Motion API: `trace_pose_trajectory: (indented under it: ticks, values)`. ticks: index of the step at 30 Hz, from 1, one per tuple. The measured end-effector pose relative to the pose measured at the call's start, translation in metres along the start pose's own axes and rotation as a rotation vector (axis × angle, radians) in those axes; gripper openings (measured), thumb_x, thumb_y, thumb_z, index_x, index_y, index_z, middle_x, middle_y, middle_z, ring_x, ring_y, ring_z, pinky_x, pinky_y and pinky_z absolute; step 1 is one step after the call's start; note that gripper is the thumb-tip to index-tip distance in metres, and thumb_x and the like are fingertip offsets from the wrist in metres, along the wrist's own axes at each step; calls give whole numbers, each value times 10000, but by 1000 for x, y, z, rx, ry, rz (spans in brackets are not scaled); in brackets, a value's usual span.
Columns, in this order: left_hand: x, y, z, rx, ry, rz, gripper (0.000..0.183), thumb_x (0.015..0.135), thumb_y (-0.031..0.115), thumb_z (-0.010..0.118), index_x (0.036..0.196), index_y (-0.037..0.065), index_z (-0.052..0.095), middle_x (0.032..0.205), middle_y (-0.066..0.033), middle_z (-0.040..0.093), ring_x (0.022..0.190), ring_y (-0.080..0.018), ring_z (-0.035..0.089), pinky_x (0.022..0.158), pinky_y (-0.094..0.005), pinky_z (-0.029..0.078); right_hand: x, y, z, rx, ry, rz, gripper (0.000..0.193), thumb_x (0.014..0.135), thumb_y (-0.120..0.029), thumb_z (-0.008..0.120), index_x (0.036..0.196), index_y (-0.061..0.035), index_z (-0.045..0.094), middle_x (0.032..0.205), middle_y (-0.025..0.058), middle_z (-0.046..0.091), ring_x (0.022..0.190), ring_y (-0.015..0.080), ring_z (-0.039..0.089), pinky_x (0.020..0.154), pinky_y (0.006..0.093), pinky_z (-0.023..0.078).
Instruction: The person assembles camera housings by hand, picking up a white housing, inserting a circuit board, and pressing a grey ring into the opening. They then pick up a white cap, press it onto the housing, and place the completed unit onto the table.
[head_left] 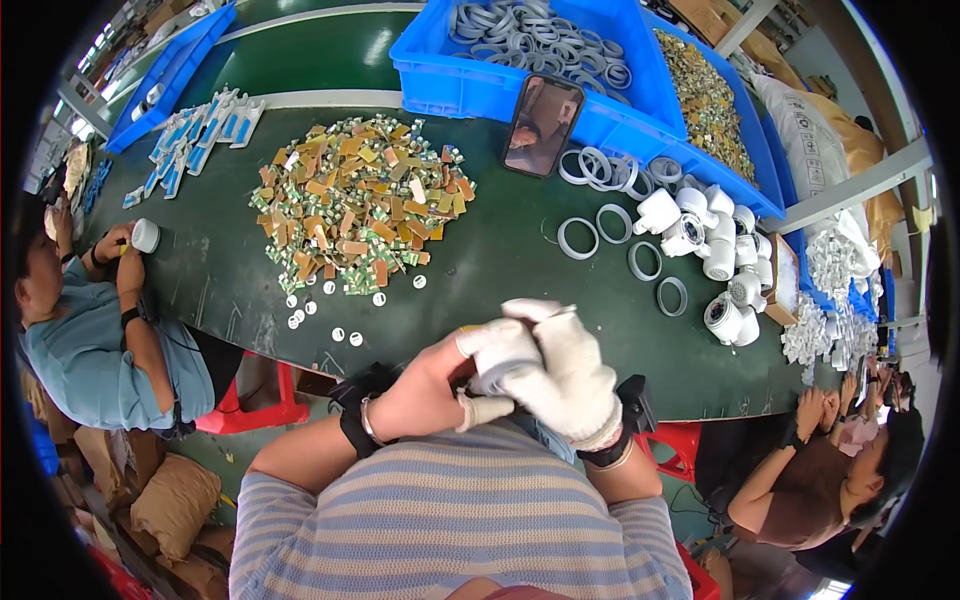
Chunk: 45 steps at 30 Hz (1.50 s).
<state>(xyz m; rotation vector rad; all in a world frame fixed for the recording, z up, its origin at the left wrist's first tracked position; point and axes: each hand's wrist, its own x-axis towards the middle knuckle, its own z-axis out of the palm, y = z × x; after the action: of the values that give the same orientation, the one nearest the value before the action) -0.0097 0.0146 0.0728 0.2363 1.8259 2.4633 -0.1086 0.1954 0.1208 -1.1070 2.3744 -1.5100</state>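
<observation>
Close to my body, at the table's front edge, both hands are closed around a white plastic housing with a grey ring. My left hand, with white covers on its fingertips, grips it from the left. My right hand, in a white glove, wraps over it from the right. Motion blur and my fingers hide most of the part. Ahead and to the right lie loose grey rings and a cluster of white plastic housings. Small round white discs lie ahead of my left hand.
A heap of small circuit boards covers the table's middle left. Blue-and-white parts lie beyond it. A phone leans against a blue bin of grey rings. Co-workers sit left and right.
</observation>
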Motion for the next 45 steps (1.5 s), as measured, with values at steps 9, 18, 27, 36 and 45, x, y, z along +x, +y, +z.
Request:
trace_pose_trajectory:
  ticks: [9,18,27,36,45]
  values:
    - [1,10,0,395,-66,166,759,797,12,884,1468,155,560,1383,-121,576,1228,-270,621,1036,-375,507,1,3,13,-104,77,-218,430,736,-225,895,1075,-78,675,908,139,674,780,359,635,733,468,509]
    - [13,39,-85,1581,365,279,488,793,216,863,1261,214,726,1043,-115,582,1005,-348,535,904,-478,461,9,46,-40,-156,33,357,432,965,-402,756,829,-2,666,791,148,695,749,256,715,691,383,561]
    - [15,26,-99,1477,-82,453,393,723,-4,759,1100,108,748,978,-65,690,931,-298,644,850,-408,541,-10,38,-32,-346,207,65,206,909,-216,789,1046,-70,742,1035,150,689,909,310,677,833,400,547]
    - [-6,52,-98,1508,-3,126,555,721,-70,715,1216,178,760,1153,-71,687,1110,-338,626,936,-429,542,-45,21,-39,-363,337,107,134,890,-104,772,1018,-83,737,1021,128,670,909,289,658,835,377,530]
    - [23,30,-89,1346,-107,181,288,854,76,791,1123,112,694,1185,-92,689,1086,-348,632,945,-442,542,-52,13,-8,-657,238,-37,248,749,-162,879,966,-216,772,1143,35,684,1190,354,599,1009,493,481]
